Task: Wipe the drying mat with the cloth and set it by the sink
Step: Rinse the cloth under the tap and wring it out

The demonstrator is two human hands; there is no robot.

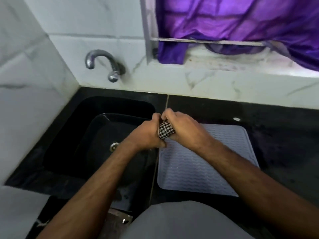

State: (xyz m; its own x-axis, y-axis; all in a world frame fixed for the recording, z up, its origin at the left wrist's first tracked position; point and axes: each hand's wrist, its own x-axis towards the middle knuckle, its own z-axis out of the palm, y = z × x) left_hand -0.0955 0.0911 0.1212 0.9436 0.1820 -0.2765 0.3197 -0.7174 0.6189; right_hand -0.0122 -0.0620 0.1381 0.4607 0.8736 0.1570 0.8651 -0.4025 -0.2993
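Cloth (166, 132) bunched between left hand (149, 133) and right hand (183, 127), both gripping it; wringing likely. Next: spread, wipe drying mat (203, 163).

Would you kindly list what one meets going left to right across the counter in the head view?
Sink → left hand → cloth → right hand → drying mat.
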